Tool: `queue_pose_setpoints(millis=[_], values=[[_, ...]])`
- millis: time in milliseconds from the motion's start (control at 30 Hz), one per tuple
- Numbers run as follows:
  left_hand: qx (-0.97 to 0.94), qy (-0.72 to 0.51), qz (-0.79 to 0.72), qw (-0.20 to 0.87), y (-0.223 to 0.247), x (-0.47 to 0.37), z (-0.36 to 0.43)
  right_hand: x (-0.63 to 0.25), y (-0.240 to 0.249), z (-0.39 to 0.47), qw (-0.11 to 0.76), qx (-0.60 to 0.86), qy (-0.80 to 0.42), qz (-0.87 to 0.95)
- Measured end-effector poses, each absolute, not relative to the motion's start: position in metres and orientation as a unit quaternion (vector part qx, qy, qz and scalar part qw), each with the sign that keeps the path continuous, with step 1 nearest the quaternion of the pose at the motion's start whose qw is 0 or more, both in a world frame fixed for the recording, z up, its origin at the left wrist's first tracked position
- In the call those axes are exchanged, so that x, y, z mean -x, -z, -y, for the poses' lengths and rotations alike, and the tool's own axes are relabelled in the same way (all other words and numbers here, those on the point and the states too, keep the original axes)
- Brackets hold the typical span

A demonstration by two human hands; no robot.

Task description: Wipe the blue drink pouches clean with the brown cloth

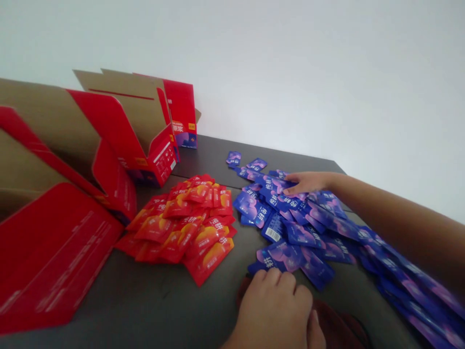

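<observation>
Purple-blue sachets (272,228) lie in a loose pile on the dark table, with a long strip of overlapping ones running to the lower right corner. My right hand (308,183) rests on top of the pile's far side, fingers apart and pointing left. At the bottom centre is my left hand (276,305), its fingers curled at the near edge of the purple-blue sachets; what is under the fingers is hidden. A heap of red-orange sachets (181,218) sits left of the purple-blue ones.
Open red cardboard boxes (109,121) with brown insides stand along the left side. One red box (183,116) stands at the back against the white wall. The dark table (145,305) ends at the right rear. Dark red cloth (337,325) shows at the near edge.
</observation>
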State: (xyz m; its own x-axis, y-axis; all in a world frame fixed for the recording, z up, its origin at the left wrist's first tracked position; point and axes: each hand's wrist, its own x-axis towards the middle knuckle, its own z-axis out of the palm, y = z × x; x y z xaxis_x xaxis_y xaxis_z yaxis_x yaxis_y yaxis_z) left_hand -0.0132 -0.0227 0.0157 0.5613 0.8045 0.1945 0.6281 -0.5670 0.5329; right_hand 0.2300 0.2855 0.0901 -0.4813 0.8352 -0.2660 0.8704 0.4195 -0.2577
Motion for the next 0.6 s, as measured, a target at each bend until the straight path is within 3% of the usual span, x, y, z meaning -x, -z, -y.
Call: queue_pose_setpoints(millis=[333,500,600], values=[[-0.869,-0.271,-0.402,0.102,0.007,0.005,0.014,-0.152,-0.075,-0.383,0.041,-0.496,0.038,-0.866],[-0.834,-0.368,-0.412,-0.015,0.029,-0.014,0.010,-0.111,-0.050,-0.419,0.079,-0.453,0.027,-0.888],[-0.822,-0.360,-0.441,-0.022,0.032,-0.022,0.010,-0.114,-0.047,-0.426,0.072,-0.474,0.026,-0.877]])
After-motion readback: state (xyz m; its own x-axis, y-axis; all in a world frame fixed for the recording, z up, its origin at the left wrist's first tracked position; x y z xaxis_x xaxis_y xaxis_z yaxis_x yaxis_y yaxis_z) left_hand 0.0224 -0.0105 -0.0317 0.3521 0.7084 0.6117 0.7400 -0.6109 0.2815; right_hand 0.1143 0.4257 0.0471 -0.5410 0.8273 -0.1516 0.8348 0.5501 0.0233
